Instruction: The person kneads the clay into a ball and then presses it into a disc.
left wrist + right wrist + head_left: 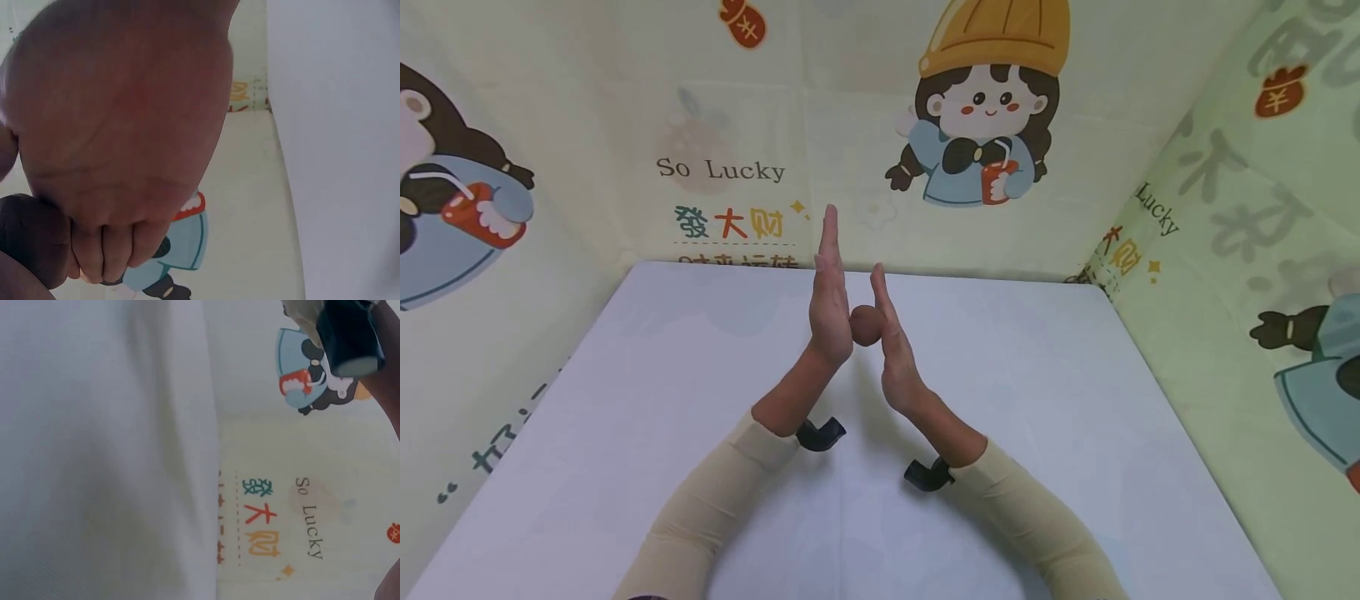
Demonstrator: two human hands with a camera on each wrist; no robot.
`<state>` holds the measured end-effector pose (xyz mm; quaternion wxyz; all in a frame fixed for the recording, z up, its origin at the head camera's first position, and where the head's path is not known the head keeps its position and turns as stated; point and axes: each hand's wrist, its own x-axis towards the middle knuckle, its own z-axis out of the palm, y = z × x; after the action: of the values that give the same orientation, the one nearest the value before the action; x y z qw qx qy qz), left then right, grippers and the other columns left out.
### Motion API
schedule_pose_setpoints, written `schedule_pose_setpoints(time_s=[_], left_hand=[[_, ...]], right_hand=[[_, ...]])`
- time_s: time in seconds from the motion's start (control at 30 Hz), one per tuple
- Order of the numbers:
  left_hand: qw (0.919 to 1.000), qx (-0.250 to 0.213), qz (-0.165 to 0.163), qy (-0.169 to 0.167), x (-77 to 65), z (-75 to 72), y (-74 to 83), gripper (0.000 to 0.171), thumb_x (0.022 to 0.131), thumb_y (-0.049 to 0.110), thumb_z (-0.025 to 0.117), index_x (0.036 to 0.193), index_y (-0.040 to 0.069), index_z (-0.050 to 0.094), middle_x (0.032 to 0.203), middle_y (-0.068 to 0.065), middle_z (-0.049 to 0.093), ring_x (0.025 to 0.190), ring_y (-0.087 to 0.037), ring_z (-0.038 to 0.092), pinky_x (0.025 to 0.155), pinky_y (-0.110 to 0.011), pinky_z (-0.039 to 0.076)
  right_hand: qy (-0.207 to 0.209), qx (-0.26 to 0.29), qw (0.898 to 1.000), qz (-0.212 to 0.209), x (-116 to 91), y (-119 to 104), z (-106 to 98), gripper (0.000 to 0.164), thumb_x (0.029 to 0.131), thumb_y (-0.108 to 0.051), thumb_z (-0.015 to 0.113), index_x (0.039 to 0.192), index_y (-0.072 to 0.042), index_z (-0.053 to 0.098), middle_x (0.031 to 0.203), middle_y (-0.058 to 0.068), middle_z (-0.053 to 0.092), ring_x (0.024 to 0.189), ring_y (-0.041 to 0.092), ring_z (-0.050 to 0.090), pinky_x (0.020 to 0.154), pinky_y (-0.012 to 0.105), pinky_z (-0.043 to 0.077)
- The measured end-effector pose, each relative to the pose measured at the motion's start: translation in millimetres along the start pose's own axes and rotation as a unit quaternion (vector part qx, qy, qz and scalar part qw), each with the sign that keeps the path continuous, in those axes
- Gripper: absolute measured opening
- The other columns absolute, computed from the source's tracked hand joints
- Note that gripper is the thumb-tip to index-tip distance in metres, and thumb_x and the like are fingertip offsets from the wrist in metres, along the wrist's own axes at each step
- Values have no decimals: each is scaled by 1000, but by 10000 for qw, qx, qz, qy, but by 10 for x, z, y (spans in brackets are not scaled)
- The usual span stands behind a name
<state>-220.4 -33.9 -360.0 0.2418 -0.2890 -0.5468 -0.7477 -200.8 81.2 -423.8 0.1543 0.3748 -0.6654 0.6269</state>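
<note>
Left hand, right hand, brown ball pressed between; white table

Behind the bare left grip, a cream left sleeve covers the forearm, close-fitting and lightly creased, its plain cuff stopping short of the wrist. The right sleeve matches, behind the bare right grip. A black, bent left fitting juts inward below one grip, a similar right fitting below the other.

Brown ball, roughly spherical, held between left hand and right hand, midway across the white table, left to right; surface possibly creased, poorly lit.
</note>
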Motion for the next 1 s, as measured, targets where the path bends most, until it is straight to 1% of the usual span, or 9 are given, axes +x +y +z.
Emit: schedule_pose_setpoints(time_s=[0.03, 0.07, 0.1, 0.2, 0.4, 0.57, 0.73, 0.9, 1.0], left_hand=[[10000, 5, 26, 40, 18, -18, -11, 64, 109, 27, 10, 167, 0, 10, 176, -5, 10, 159, -9, 7, 127, -32, 3], [10000, 18, 55, 81, 33, -36, -19, 64, 109, 27, 10, 167, -1, 10, 176, -6, 11, 159, -9, 7, 127, -32, 3], [9999, 37, 89, 122, 49, -55, -31, 64, 109, 26, 11, 167, -1, 11, 176, -6, 11, 159, -9, 7, 127, -32, 3], [9996, 88, 106, 254, 79, -110, -74, 64, 109, 25, 12, 167, -1, 13, 176, -7, 12, 159, -9, 8, 127, -32, 4], [9989, 272, -126, 347, 66, -188, -203, 62, 110, 26, 15, 168, 2, 13, 176, -3, 10, 159, -8, 7, 126, -30, 5], [9978, 573, -309, 156, 17, -199, -329, 63, 109, 25, 16, 168, 4, 11, 176, -3, 9, 159, -9, 4, 126, -31, 4], [9964, 637, -559, 52, -29, -181, -416, 63, 109, 28, 16, 169, 7, 12, 176, 0, 10, 159, -7, 4, 126, -32, 4], [9951, 669, -717, -105, -67, -147, -438, 64, 110, 30, 16, 169, 6, 11, 177, -6, 5, 159, -7, 1, 127, -39, 2], [9944, 670, -784, -249, -98, -128, -459, 64, 109, 30, 15, 169, 6, 11, 177, -10, 3, 159, -7, -2, 127, -44, -1]], right_hand=[[-30, -36, 10000, 54, -18, -1, 13, 81, 111, -61, 13, 169, -5, 5, 166, 16, 36, 158, 20, 17, 127, 49, 3], [-62, -96, 9999, 95, -33, -6, 28, 81, 111, -61, 12, 169, -5, 5, 174, 13, 17, 161, 21, 3, 127, 50, 2], [-106, -133, 9998, 133, -47, -10, 43, 81, 111, -61, 12, 169, -5, 5, 177, 9, 1, 161, 21, 0, 127, 51, 2], [-150, -182, 9996, 136, -68, -21, 83, 80, 111, -61, 12, 169, -6, 5, 177, 5, -1, 161, 23, -2, 127, 51, 1], [-140, -261, 9995, -94, -66, -84, 124, 80, 111, -59, 13, 168, -3, 4, 176, 13, -5, 161, 26, -5, 127, 52, 1], [-37, -324, 9991, -252, -14, -174, 114, 84, 111, -61, 14, 167, 0, 1, 176, 8, -5, 161, 27, -5, 127, 51, -1], [73, -326, 9988, -361, 47, -247, 90, 87, 110, -63, 14, 167, 1, 1, 176, 11, -4, 161, 28, -5, 127, 50, -1], [143, -227, 9990, -346, 80, -275, 69, 86, 110, -63, 14, 167, 1, 1, 176, 10, -5, 161, 27, -5, 127, 49, -1], [200, -203, 9989, -371, 107, -283, 45, 85, 110, -61, 14, 167, 1, 1, 175, 15, -6, 161, 27, -5, 127, 49, -1]])
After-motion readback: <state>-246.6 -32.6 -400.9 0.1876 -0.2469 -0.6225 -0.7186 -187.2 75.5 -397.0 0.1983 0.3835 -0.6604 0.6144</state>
